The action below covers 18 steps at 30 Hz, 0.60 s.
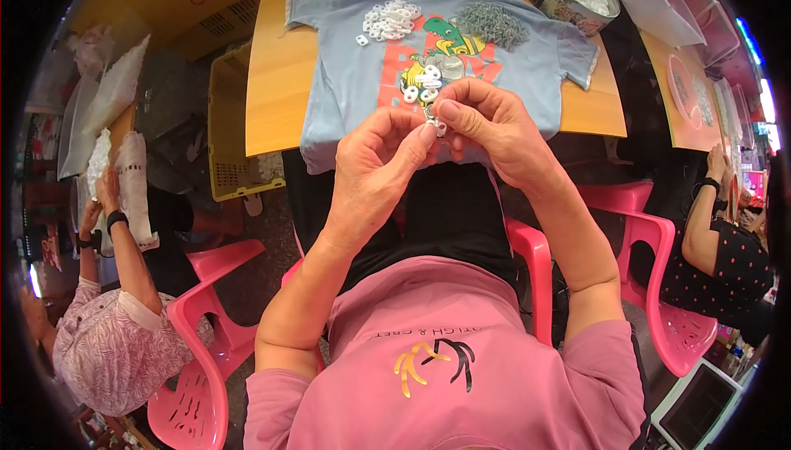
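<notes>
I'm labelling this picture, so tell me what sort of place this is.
Likely a small hand-assembly workshop: small white pieces and grey parts lie heaped on a shirt spread over the table, a tin holds more white pieces, and other people are on both sides.

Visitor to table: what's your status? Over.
Left hand, right hand: together at a white piece. Loose white pieces just beyond, on blue-grey shirt. Nothing seen blocking either hand.

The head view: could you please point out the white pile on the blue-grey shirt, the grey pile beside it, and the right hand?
White pile (393, 21): head view, middle of the heap.
Grey pile (493, 24): head view, middle of the heap.
Right hand (504, 134): head view, back of the hand.
</notes>
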{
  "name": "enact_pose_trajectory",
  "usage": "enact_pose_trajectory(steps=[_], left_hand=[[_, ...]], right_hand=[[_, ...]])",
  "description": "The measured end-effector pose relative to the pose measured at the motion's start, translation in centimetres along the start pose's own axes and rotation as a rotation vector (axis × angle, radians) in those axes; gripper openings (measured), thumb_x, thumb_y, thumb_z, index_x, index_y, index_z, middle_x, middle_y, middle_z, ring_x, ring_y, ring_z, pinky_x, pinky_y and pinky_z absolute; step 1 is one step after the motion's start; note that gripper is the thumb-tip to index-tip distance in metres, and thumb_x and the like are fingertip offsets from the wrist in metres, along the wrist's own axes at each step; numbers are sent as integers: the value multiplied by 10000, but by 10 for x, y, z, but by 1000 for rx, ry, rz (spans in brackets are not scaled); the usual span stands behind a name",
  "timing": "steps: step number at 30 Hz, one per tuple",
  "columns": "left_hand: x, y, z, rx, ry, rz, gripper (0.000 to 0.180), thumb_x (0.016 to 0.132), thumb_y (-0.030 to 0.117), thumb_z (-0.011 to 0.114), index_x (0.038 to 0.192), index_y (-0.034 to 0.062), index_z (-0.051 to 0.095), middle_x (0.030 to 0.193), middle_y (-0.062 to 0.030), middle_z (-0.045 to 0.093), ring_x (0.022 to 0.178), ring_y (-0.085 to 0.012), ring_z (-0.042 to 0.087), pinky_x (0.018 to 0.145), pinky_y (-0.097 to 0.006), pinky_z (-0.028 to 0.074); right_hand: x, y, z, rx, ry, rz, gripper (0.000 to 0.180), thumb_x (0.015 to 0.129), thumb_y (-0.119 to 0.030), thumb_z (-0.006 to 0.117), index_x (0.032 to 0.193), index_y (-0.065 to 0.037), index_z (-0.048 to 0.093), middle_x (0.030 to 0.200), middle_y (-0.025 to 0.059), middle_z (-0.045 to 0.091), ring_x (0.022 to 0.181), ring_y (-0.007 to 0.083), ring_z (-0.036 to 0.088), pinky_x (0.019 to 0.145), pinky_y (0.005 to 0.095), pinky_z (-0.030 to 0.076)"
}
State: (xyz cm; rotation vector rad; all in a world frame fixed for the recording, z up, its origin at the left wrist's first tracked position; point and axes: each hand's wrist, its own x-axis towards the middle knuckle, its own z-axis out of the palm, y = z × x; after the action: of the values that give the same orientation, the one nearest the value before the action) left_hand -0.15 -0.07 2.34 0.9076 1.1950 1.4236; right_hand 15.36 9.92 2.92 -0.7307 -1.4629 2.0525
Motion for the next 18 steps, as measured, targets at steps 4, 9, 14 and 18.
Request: enact_pose_trajectory(steps=[4, 9, 14, 18], left_hand=[[1, -1, 1, -12, 1, 27, 146, 937, 112, 641, 1005, -16, 618, 862, -17, 654, 781, -62, 607, 709, -209, 503], [0, 0, 0, 6, 5, 31, 142, 939, 113, 638, 996, -16, 616, 851, -19, 652, 771, -62, 603, 703, -206, 497], [-1, -4, 3, 3, 43, 50, 140, 942, 113, 635, 983, -20, 613, 852, -33, 659, 775, -69, 612, 703, -206, 502], [2, -8, 2, -50, 63, 62, 139, 943, 100, 629, 986, -31, 607, 863, -53, 667, 781, -85, 627, 699, -214, 515]], right_hand=[[-1, -2, 1, -19, -1, 22, 216, 941, -233, 646, 1014, -33, 608, 828, -6, 609, 680, 48, 561, 592, 201, 486], [-2, -2, 1, -56, -10, 22, 211, 941, -220, 647, 1016, -27, 607, 836, 3, 616, 688, 53, 565, 602, 202, 492], [-4, 3, 5, -99, 11, -56, 189, 937, -186, 651, 1008, -14, 611, 849, 23, 632, 710, 77, 579, 642, 222, 508], [-2, 21, 11, -30, 53, -129, 180, 941, -179, 645, 1000, -12, 614, 857, 28, 637, 725, 84, 584, 667, 228, 510]])
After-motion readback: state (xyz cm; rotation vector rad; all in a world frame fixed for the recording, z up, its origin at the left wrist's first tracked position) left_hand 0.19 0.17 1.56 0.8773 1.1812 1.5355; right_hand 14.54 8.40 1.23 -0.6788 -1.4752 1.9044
